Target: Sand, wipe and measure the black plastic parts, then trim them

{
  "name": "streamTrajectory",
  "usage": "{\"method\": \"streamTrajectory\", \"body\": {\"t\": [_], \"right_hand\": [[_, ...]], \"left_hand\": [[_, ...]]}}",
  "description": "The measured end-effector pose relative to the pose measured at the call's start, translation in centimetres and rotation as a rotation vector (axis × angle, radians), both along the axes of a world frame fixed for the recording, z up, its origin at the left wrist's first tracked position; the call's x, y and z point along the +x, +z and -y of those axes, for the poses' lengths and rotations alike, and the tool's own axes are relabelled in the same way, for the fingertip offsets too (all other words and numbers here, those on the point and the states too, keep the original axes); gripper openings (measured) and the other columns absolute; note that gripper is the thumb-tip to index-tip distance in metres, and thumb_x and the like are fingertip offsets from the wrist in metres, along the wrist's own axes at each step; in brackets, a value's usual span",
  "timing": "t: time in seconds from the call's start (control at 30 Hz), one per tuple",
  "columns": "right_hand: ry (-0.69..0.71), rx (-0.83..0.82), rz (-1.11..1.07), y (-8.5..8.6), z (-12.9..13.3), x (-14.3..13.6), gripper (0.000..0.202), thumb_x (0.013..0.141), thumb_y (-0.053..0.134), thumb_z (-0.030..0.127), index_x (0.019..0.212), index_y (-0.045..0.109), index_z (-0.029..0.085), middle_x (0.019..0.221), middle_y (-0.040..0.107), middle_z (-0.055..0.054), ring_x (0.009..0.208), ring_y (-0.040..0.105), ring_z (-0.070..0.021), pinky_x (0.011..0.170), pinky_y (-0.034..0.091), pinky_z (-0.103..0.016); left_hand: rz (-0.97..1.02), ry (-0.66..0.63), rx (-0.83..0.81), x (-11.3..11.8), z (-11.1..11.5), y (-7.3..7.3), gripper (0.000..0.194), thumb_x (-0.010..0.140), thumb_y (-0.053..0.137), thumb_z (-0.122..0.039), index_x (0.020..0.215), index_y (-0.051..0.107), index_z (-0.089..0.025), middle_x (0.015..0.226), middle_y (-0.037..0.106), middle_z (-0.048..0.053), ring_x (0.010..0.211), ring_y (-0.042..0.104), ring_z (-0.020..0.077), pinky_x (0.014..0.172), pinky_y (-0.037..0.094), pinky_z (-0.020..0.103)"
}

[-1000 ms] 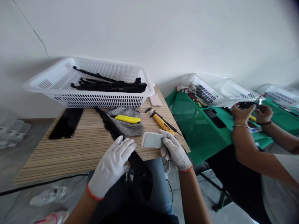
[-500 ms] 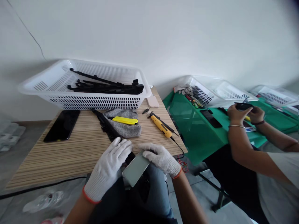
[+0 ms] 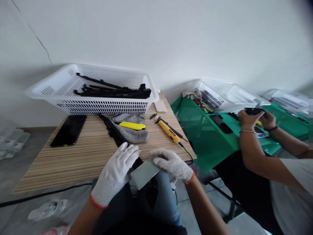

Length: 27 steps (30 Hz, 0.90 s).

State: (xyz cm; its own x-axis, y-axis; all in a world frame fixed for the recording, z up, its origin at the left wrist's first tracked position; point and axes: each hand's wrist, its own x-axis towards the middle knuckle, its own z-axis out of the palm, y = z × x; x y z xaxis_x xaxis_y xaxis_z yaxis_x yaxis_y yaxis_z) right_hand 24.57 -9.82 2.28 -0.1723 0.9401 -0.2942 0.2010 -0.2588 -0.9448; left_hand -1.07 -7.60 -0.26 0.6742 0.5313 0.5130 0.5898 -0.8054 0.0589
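Observation:
A long black plastic strip (image 3: pixel 115 133) runs across the table towards me, and its near end passes under my left hand (image 3: pixel 119 169). That hand, in a white knitted glove with an orange cuff, lies over the strip with its fingers together; the thumb is hidden. My right hand (image 3: pixel 171 163), gloved alike, is closed on one end of a flat pale grey-green rectangular plate (image 3: pixel 145 174). The plate is tilted above my lap, close to the strip's near end. Whether plate and strip touch I cannot tell.
A grey cloth (image 3: pixel 139 136) carries a yellow utility knife (image 3: pixel 132 125). A yellow corded tool (image 3: pixel 168 131) lies to the right, a black phone (image 3: pixel 68 130) to the left. Behind stands a white basket (image 3: pixel 102 106) of black strips. A co-worker (image 3: pixel 259 150) sits at the green table (image 3: pixel 195 143).
My right hand has shifted slightly right with the plate, which is now turned flatter. My left hand stays on the strip. The whole view has moved a little.

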Motion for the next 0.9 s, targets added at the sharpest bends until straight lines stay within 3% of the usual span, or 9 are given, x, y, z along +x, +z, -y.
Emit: {"method": "streamTrajectory", "body": {"t": [0.07,0.13,0.23,0.3,0.5,0.63,0.73,0.8,0.9], "right_hand": [[0.056,-0.036,-0.008,0.0,-0.1,-0.2,0.046,0.082,0.073,0.040,0.125,0.072,0.021,0.085,0.068,0.001,0.053,0.054,-0.0084,0.046,0.044,-0.021],[-0.055,-0.039,-0.032,-0.1,-0.3,-0.3,0.054,0.082,0.071,0.044,0.131,0.069,0.022,0.085,0.066,0.002,0.049,0.053,-0.0068,0.042,0.042,-0.019],[-0.248,0.020,-0.083,-0.4,-0.5,0.2,0.048,0.079,0.070,0.049,0.115,0.073,0.018,0.083,0.067,0.001,0.047,0.052,-0.0054,0.040,0.042,-0.018],[-0.262,0.005,-0.122,-0.6,-0.4,0.7,0.048,0.078,0.071,0.052,0.110,0.074,0.017,0.073,0.066,0.001,0.044,0.051,-0.0065,0.038,0.041,-0.018],[-0.283,-0.051,-0.236,-0.4,-0.3,1.8,0.081,0.063,0.081,0.038,0.137,0.060,0.015,0.054,0.063,0.006,0.040,0.051,-0.0096,0.036,0.037,-0.016],[-0.389,-0.008,-0.152,-0.2,-1.0,1.1,0.048,0.071,0.074,0.047,0.107,0.067,0.016,0.045,0.057,0.006,0.035,0.043,-0.0081,0.035,0.033,-0.017],[-0.445,0.039,-0.099,0.5,-2.1,-0.1,0.042,0.076,0.067,0.061,0.084,0.060,0.020,0.041,0.052,0.006,0.032,0.039,-0.0075,0.033,0.029,-0.017],[-0.393,0.033,-0.075,1.1,-3.0,-1.3,0.043,0.078,0.065,0.064,0.081,0.058,0.022,0.042,0.053,0.006,0.033,0.041,-0.0080,0.034,0.030,-0.018],[-0.134,-0.074,-0.035,1.6,-4.7,-3.1,0.034,0.080,0.069,0.055,0.082,0.057,0.023,0.051,0.060,0.006,0.036,0.049,-0.0092,0.035,0.035,-0.018]], "left_hand": [[-0.015,-0.008,0.027,0.0,0.0,0.0,0.054,0.086,0.049,0.001,0.138,0.061,-0.009,0.138,0.072,0.015,0.131,0.066,0.0276,0.122,0.046,0.051],[-0.027,0.012,0.033,0.0,-0.1,-0.1,0.058,0.084,0.049,0.004,0.138,0.061,-0.010,0.138,0.072,0.014,0.131,0.066,0.0279,0.122,0.046,0.051],[-0.042,0.027,0.011,0.0,-0.1,-0.2,0.062,0.078,0.052,0.006,0.137,0.061,-0.011,0.138,0.072,0.014,0.131,0.066,0.0287,0.122,0.047,0.053],[-0.055,0.018,-0.011,0.1,-0.1,-0.2,0.061,0.079,0.053,0.005,0.138,0.061,-0.012,0.138,0.072,0.014,0.132,0.066,0.0289,0.123,0.046,0.053],[-0.020,0.118,-0.009,-0.2,0.6,-0.2,0.070,0.086,0.063,-0.001,0.153,0.047,-0.011,0.154,0.058,0.018,0.145,0.053,0.0334,0.118,0.051,0.050],[0.147,0.005,0.075,-0.6,0.9,0.0,0.050,0.095,0.073,-0.034,0.142,0.060,-0.020,0.147,0.060,0.016,0.142,0.053,0.0338,0.114,0.053,0.051],[0.102,-0.095,0.066,-0.6,1.1,0.2,0.029,0.103,0.061,-0.023,0.131,0.068,-0.024,0.129,0.072,0.005,0.129,0.062,0.0230,0.117,0.051,0.042],[0.026,-0.105,0.033,-0.3,1.2,0.3,0.034,0.105,0.050,-0.013,0.131,0.070,-0.025,0.127,0.074,0.001,0.124,0.064,0.0186,0.114,0.052,0.037],[0.008,-0.106,0.069,0.2,1.2,0.2,0.039,0.106,0.043,-0.009,0.131,0.070,-0.022,0.125,0.076,0.000,0.119,0.066,0.0169,0.108,0.055,0.034]]}}
